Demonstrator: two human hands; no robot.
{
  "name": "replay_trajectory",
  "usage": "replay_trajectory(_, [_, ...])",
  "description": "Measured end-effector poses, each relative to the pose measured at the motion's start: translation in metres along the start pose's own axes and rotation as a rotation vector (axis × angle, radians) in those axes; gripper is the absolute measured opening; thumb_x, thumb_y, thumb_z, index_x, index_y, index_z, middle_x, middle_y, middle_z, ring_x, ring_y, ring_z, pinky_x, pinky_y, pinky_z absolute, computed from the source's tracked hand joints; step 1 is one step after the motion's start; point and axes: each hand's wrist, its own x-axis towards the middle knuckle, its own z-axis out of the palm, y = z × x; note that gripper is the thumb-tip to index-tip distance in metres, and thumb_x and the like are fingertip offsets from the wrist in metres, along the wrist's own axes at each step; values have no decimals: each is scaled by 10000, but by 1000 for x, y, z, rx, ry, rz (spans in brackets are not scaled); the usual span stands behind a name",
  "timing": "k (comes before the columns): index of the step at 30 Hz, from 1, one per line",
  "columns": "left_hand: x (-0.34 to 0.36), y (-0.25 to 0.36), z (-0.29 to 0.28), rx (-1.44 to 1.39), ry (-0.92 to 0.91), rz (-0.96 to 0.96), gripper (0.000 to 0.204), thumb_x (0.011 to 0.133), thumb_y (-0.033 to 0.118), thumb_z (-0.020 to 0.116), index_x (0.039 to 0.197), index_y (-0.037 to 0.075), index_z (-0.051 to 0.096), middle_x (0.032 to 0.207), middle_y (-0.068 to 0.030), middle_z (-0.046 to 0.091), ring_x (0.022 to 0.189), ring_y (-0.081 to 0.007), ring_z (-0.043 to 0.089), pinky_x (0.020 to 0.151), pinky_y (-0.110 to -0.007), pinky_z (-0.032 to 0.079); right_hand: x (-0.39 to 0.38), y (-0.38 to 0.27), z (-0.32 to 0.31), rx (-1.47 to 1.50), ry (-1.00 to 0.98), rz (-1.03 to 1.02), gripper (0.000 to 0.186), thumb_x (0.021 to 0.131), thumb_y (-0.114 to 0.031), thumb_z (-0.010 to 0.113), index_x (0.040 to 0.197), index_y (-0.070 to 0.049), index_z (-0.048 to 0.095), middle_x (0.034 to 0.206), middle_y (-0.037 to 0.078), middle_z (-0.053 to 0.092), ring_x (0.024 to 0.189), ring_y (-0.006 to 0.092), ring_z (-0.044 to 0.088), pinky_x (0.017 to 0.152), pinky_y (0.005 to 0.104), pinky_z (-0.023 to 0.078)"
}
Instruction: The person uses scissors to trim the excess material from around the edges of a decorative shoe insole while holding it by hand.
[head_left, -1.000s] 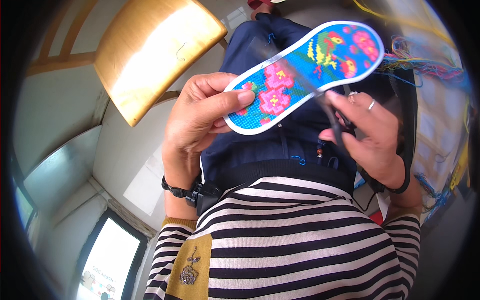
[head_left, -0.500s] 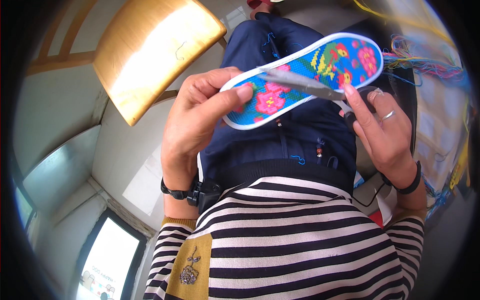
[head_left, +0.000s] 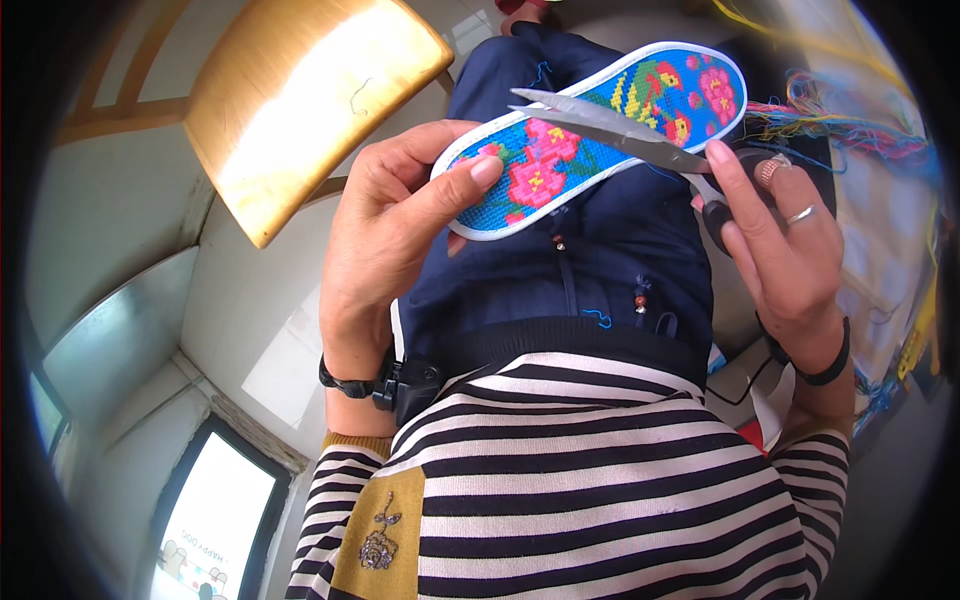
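Note:
My left hand [head_left: 392,205] grips the near left end of an embroidered insole [head_left: 597,122], thumb on top and fingers beneath. The insole is blue with pink flowers, green leaves, a red and yellow motif and a white rim. In my right hand [head_left: 785,235] is a pair of scissors [head_left: 620,132] with dark handles, its blades slightly parted and lying across the front of the insole, tips pointing left. My right index finger rests along the scissors near the pivot. Whether the blades touch the insole I cannot tell.
A wooden stool or chair seat [head_left: 310,100] with a bit of thread on it stands at the far left. Tangled coloured threads [head_left: 840,118] lie at the right. A blue thread scrap [head_left: 598,318] clings to the dark trousers [head_left: 600,270] on my lap.
The insole has shifted slightly up and to the left. The scissors have moved a little upward, and their blades now show more apart. My right hand has gone slightly right.

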Motion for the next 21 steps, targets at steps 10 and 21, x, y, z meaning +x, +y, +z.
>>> replay_trajectory(10, [2,-5,-11,1,21,-59,317,830,103,678,1095,-59,613,897,-105,683,728,-119,669,629,-204,553,0,-3,7,-22,-25,-58,507,606,84,674,1109,26,653,814,149,513,651,242,548,526,304,465])
replay_trajectory(21, [0,2,-10,-24,19,-66,320,819,117,687,1088,-45,626,911,-119,685,729,-132,673,637,-223,563,1,-5,1,-8,-80,-41,557,587,92,681,1139,37,630,863,160,510,701,264,555,578,332,480])
